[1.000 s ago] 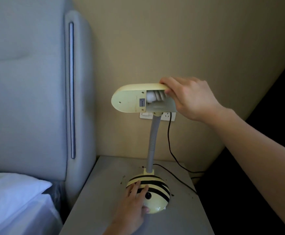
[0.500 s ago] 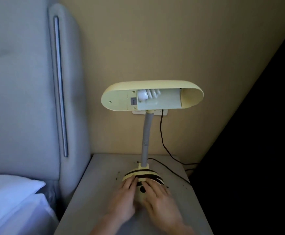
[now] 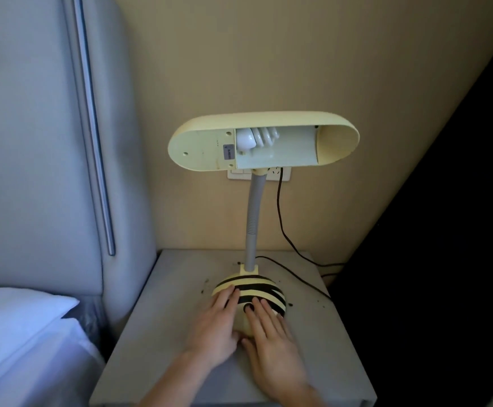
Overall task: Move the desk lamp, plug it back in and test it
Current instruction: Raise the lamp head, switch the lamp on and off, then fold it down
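Desk lamp (image 3: 251, 201) upright on nightstand (image 3: 163, 333), bulb unlit, cord (image 3: 280, 218) rising to wall socket (image 3: 273, 175). Left hand (image 3: 214, 327) and right hand (image 3: 271, 339) side by side, laid flat, fingers spread over striped base (image 3: 257, 284)

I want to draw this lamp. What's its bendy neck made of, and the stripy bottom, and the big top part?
The neck looks like ribbed grey flexible tubing, metal or plastic, hard to tell. The striped base seems smooth, slightly glossy cream plastic with black bands. The shade looks like the same cream plastic, matte, with screws underneath.
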The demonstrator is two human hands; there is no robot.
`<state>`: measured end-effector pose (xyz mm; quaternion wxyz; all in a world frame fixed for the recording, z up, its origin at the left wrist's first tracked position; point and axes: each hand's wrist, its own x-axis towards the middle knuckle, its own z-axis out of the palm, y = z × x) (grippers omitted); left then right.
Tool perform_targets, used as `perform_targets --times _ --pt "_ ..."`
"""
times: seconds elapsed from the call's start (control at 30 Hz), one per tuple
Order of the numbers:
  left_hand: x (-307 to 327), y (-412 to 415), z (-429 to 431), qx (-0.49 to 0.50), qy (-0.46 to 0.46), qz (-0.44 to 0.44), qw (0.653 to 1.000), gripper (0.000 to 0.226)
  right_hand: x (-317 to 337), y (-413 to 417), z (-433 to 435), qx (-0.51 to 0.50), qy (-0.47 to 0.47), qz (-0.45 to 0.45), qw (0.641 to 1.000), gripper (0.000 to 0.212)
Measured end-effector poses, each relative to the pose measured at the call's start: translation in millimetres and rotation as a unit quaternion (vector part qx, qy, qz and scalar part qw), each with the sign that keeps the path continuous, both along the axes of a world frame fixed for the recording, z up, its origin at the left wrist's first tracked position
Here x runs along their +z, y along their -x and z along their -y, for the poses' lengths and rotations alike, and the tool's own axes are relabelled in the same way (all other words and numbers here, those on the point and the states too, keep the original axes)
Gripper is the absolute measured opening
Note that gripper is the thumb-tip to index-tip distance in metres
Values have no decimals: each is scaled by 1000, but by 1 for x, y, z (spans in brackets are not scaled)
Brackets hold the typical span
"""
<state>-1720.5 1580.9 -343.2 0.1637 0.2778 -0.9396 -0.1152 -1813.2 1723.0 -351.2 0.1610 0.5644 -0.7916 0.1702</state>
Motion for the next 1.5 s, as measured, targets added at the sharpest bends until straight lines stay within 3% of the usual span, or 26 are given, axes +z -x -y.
perform_targets --times 0.4,0.5,1.5 --pt "-1 1 -3 0 -1 -24 1000 88 -13 6 4 27 9 26 999 58" --pt "-4 0 -5 8 -2 -27 1000 89 -18 8 6 34 -13 71 997 61" --pt "1 1 -11 17 -11 -16 1000 90 -29 14 10 39 5 79 996 68"
